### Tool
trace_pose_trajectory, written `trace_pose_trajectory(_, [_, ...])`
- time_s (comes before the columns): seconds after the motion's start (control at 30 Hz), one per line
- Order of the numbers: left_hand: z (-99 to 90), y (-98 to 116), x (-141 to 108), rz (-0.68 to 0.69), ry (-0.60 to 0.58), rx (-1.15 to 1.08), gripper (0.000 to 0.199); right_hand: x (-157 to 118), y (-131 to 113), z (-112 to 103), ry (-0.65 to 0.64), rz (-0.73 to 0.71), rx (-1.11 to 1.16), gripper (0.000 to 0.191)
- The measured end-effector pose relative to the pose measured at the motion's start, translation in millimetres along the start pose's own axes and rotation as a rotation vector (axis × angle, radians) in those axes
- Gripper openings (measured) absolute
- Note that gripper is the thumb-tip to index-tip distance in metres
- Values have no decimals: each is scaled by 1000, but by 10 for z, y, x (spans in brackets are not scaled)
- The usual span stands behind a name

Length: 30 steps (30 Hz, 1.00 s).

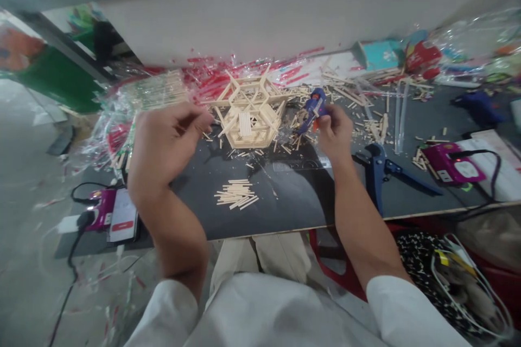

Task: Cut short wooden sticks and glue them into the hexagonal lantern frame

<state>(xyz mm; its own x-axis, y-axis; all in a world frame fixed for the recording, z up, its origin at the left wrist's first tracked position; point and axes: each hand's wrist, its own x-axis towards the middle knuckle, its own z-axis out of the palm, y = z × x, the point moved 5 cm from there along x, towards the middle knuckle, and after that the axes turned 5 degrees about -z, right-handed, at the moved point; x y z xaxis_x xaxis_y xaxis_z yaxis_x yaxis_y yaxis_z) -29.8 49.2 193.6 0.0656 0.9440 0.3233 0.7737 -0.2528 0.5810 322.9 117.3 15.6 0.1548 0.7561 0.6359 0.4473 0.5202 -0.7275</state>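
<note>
My left hand (165, 143) is raised at the left of a wooden stick model (250, 111), thumb and fingertips pinched together. Whatever may be between them is too small to make out. The model is an open frame of hexagons, with a small panel of sticks on its near side, and stands on the dark tabletop. My right hand (336, 130) grips a blue glue gun (314, 108) to the right of the model. Closer to me lies a small pile of short wooden sticks (236, 193).
A blue cutter (378, 168) lies right of my right forearm, near a purple power box (455, 164). Another purple box (101, 209) and a phone (123, 216) are at the left edge. Stick scraps and plastic bags (101, 135) clutter the back; a wall (264, 16) rises behind.
</note>
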Motion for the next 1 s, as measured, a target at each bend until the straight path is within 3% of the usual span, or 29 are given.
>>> trace_pose_trajectory(0.13, [412,21,-252,100,-188,121,30,-8,-4,32,-30,-33,16,79])
trace_pose_trajectory(0.23, [886,-101,-458,140,-571,240,26,-6,17,59,-53,-25,-25,71])
trace_pose_trajectory(0.37, [1240,-371,-537,95,-816,429,23,1,-21,95,-73,-26,-121,54])
trace_pose_trajectory(0.57, [1402,-484,-480,144,-882,429,19,17,-121,109,-66,-11,-132,33])
trace_pose_trajectory(0.77, [1439,-491,-531,155,-917,443,15,27,-133,77,35,9,-121,31])
trace_pose_trajectory(1.0, [1402,-591,-444,131,-913,213,15,6,-49,80,34,39,-118,37])
